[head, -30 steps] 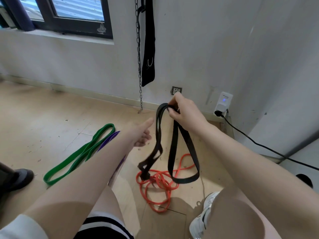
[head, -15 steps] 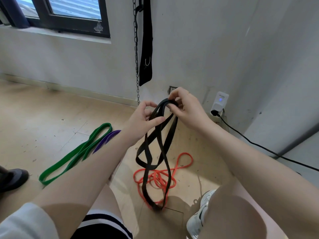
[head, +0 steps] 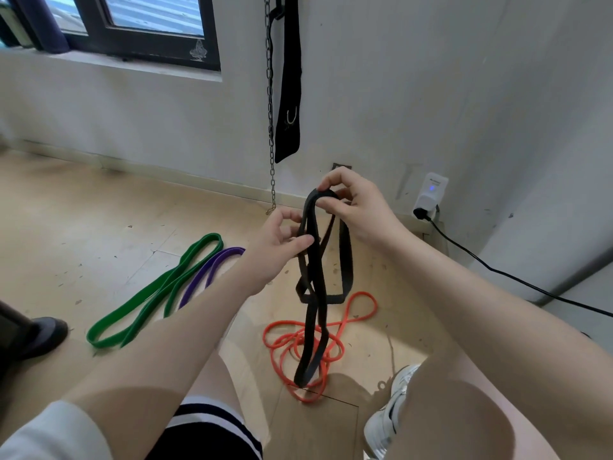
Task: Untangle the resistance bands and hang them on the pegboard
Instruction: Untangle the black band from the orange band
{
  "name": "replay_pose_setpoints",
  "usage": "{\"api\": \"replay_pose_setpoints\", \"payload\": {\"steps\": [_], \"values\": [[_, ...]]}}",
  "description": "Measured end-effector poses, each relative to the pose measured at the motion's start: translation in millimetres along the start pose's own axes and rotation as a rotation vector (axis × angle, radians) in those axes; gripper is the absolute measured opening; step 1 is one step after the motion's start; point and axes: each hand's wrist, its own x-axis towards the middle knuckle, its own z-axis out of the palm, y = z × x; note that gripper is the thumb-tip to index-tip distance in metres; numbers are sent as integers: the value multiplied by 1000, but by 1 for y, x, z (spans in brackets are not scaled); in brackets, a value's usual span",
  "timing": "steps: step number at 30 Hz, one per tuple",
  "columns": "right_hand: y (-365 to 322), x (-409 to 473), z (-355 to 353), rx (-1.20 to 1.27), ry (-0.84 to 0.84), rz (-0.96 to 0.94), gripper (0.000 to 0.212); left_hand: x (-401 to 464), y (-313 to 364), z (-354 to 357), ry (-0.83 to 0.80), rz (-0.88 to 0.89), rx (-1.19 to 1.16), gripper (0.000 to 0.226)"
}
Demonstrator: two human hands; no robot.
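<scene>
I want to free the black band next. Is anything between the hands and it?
No. The right hand pinches the top of the black band and the left hand grips a strand lower down.

The right hand (head: 358, 210) pinches the top of the black band (head: 313, 293) between thumb and fingers, holding it up in front of the wall (head: 431, 78). The left hand (head: 282, 240) grips one of its strands just below, thumb laid across it. The band hangs in twisted, crossing loops, its lowest loop dangling over the orange band (head: 298, 340), which lies in a tangle on the wooden floor (head: 99, 227). To the left, the green band (head: 156, 293) and the purple band (head: 212, 270) lie side by side on the floor. A chain (head: 270, 111) and a black strap (head: 290, 78) hang against the wall. A white plug-in device (head: 431, 194) with a black cable (head: 497, 270) sits low on the wall.
</scene>
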Motion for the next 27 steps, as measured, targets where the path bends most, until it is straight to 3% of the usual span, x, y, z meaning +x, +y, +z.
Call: {"api": "replay_pose_setpoints", "payload": {"steps": [7, 10, 20, 23, 27], "values": [[6, 0, -3, 96, 117, 74, 20, -4, -11, 10, 24, 22, 15, 49], [11, -1, -9, 161, 197, 112, 21, -4, -19, 7, 48, 31, 91, 42], [46, -14, -19, 114, 289, 237, 20, -4, -48, -23, -103, -55, 704, 29], [63, -23, -23, 58, 227, 323, 11, -3, -39, -25, -19, 24, 666, 30], [79, -35, -25, -7, -23, 393, 34, 6, -13, -25, 136, 76, 393, 37]]}}
